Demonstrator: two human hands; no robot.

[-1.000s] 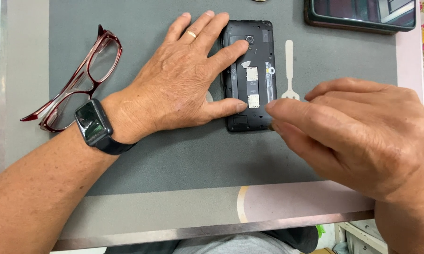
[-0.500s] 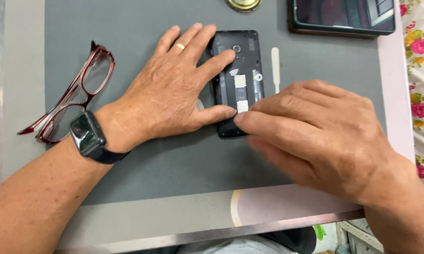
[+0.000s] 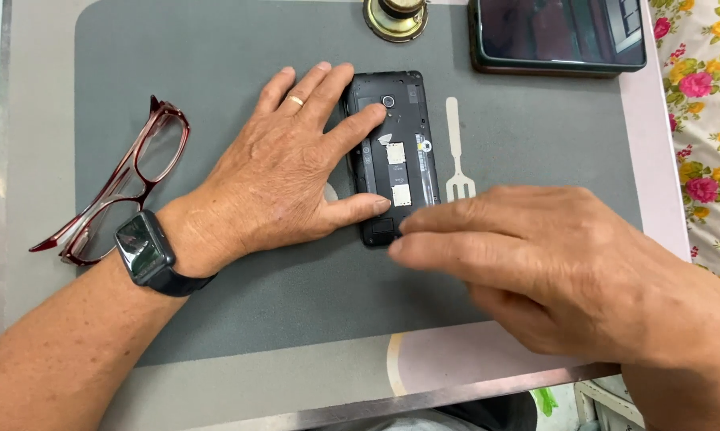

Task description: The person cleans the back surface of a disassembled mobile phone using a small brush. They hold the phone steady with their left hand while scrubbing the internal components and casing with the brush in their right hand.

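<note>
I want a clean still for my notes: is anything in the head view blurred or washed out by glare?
Head view: right hand is motion-blurred at the fingertips; left hand, opened phone and white forked tool are sharp; lighting even, shadows soft; the tablet screen shows reflections.

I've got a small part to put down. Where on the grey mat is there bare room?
Bare grey mat lies above the left hand, between the glasses and brass knob, and along the near edge below the wrist. It is crowded around the opened phone, white forked tool and right hand.
</note>
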